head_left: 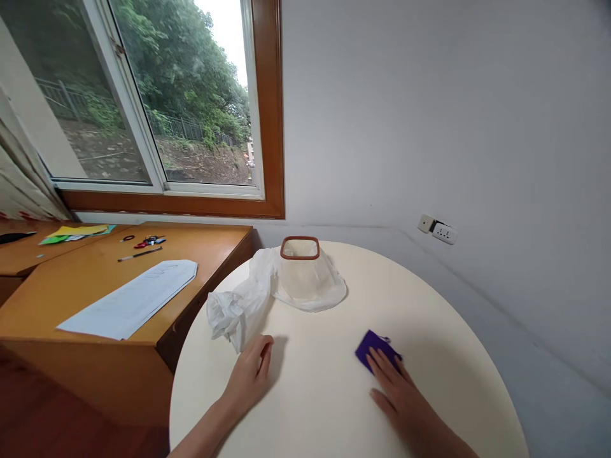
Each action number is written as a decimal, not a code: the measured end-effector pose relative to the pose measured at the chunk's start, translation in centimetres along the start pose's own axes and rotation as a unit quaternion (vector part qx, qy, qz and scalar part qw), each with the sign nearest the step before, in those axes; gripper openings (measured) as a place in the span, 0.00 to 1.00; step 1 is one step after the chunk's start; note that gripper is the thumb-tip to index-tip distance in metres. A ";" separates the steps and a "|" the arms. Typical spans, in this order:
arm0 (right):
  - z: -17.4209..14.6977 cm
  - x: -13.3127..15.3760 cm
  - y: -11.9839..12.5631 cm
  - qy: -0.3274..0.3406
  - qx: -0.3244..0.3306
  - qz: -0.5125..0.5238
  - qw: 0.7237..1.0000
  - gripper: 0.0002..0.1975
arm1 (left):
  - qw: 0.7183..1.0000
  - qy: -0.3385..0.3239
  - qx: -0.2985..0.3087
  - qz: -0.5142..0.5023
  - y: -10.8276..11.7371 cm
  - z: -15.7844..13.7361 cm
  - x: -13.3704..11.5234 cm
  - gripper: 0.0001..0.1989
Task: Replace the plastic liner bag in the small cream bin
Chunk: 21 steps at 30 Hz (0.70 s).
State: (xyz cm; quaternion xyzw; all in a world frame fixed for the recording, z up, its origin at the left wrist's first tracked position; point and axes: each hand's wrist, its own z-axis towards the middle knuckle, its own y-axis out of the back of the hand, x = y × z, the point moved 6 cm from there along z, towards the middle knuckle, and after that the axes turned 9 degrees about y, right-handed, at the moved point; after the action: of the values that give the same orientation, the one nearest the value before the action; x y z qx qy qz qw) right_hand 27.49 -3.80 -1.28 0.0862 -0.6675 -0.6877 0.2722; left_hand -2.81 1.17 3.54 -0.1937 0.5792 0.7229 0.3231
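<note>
On the round white table, my right hand point(398, 394) lies palm down with its fingers stretched out. Its fingertips rest on a small flat purple pouch point(366, 345), which has short strings at its far edge. My left hand point(251, 367) is loosely closed, its fingers curled in, and nothing shows in it. Just beyond it lies the crumpled end of a white plastic bag point(230, 313). The bag lines a small bin, whose brown rim point(300, 257) stands at the table's far side, with the plastic draped around its outside.
The round table point(324, 394) stands against a wall. Left of it, a wooden desk point(210, 238) holds white papers point(131, 299), a pen point(140, 254), a small cluster of red and dark items point(150, 242) and coloured papers point(79, 233). Wall sockets point(444, 233) sit at the right.
</note>
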 end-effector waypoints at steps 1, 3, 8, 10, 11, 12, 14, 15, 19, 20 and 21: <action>1.5 1.5 0.0 0.041 -0.001 0.007 0.999 0.26 | 1.000 0.007 0.002 -0.004 -0.1 0.0 0.2 0.07; 4.2 4.3 0.1 0.106 0.001 0.023 0.994 0.27 | 1.000 0.016 0.003 -0.011 -0.1 -0.1 0.6 0.07; 9.7 8.8 -0.4 0.168 0.030 0.049 0.984 0.29 | 0.999 0.022 -0.004 -0.023 0.2 -0.2 1.0 0.08; 11.5 9.7 -0.7 0.178 0.035 0.056 0.982 0.29 | 0.999 0.018 -0.008 -0.028 0.3 -0.1 0.9 0.08; 12.3 10.1 -0.9 0.183 0.035 0.059 0.981 0.29 | 0.999 0.018 -0.010 -0.031 0.4 -0.1 0.9 0.08; 13.1 10.4 -1.1 0.188 0.035 0.063 0.980 0.28 | 0.999 0.018 -0.012 -0.034 0.4 -0.1 0.8 0.08; 14.6 11.0 -1.6 0.196 0.036 0.070 0.977 0.28 | 0.999 0.021 -0.015 -0.039 0.5 0.0 0.7 0.08; 15.2 11.2 -1.8 0.200 0.036 0.073 0.977 0.28 | 0.999 0.024 -0.016 -0.042 0.6 0.0 0.6 0.08; 17.0 11.8 -2.3 0.204 0.027 0.077 0.975 0.27 | 0.998 0.033 -0.013 -0.048 0.7 0.1 0.4 0.08; 17.2 11.9 -2.3 0.205 0.024 0.078 0.975 0.27 | 0.998 0.033 -0.014 -0.047 0.7 0.1 0.4 0.08; 17.3 12.0 -2.2 0.205 0.021 0.080 0.975 0.27 | 0.998 0.033 -0.017 -0.045 0.8 0.0 0.3 0.09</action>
State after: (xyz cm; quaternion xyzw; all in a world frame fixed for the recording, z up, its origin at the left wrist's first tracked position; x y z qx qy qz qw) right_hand 8.54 5.32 1.13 0.1776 -0.6165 -0.6172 0.4554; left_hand -3.57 1.20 3.88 -0.2488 0.5677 0.7106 0.3328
